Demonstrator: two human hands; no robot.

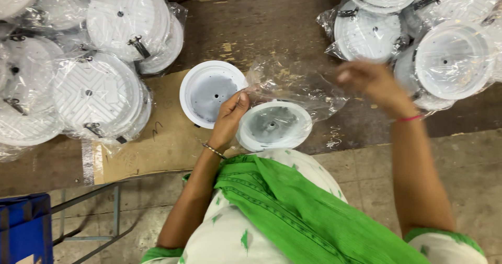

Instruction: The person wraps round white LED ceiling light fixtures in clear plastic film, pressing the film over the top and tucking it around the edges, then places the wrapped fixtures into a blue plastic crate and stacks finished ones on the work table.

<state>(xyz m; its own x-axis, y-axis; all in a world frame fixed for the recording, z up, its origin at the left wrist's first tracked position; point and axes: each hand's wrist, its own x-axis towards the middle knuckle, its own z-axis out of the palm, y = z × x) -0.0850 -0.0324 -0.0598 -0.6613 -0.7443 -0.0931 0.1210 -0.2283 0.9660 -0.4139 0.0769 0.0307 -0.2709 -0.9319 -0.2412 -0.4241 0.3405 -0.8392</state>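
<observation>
Your left hand pinches the mouth of a clear, crinkled plastic bag just above a round white plastic disc, while your blurred right hand grips the bag's far edge.

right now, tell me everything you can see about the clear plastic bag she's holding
The clear plastic bag is thin, glossy and crinkled, see-through enough that the brown table shows through it. It lies spread open across the table between the two hands. The left hand pinches its left edge, while the blurred right hand is at its right end; whether it grips there cannot be told. Its lower edge overlaps the white round dish. It looks empty.
</observation>
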